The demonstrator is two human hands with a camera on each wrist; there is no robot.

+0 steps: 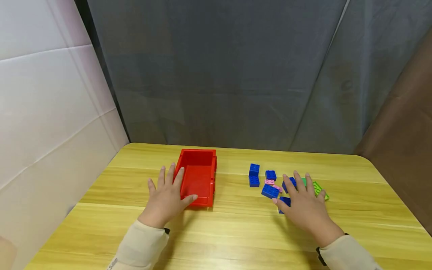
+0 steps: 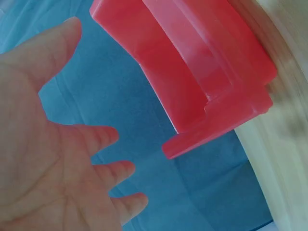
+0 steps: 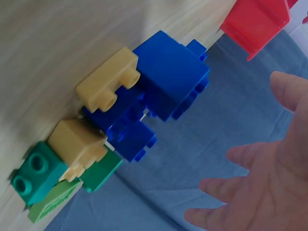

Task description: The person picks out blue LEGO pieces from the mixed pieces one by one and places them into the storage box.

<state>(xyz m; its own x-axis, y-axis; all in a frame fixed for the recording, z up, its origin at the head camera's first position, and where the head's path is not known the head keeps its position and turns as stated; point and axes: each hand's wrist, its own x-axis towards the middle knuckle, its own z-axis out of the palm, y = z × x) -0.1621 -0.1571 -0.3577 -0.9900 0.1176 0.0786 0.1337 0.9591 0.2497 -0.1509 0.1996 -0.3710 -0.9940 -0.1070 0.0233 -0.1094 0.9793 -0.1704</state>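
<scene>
My left hand (image 1: 162, 205) hovers with spread fingers at the left side of a red bin (image 1: 197, 178), overlapping its near corner in the head view. In the left wrist view the palm (image 2: 43, 163) is apart from the bin's wall (image 2: 216, 72). Over a loose group of toy building blocks, my right hand (image 1: 305, 212) is spread too and hides part of them. Blue blocks (image 1: 270, 191), small pink blocks (image 1: 269, 182) and a lime-green block (image 1: 320, 190) show around it. The right wrist view has a large blue block (image 3: 168, 72), tan blocks (image 3: 108, 79) and green blocks (image 3: 41, 168), with the fingers away from them.
Two blue blocks (image 1: 254, 175) sit toward the back, between the bin and the other blocks. The wooden table (image 1: 222, 240) ends at a grey curtain (image 1: 216, 75) behind. A white panel (image 1: 50, 93) stands at the left and a brown cloth (image 1: 401, 131) at the right.
</scene>
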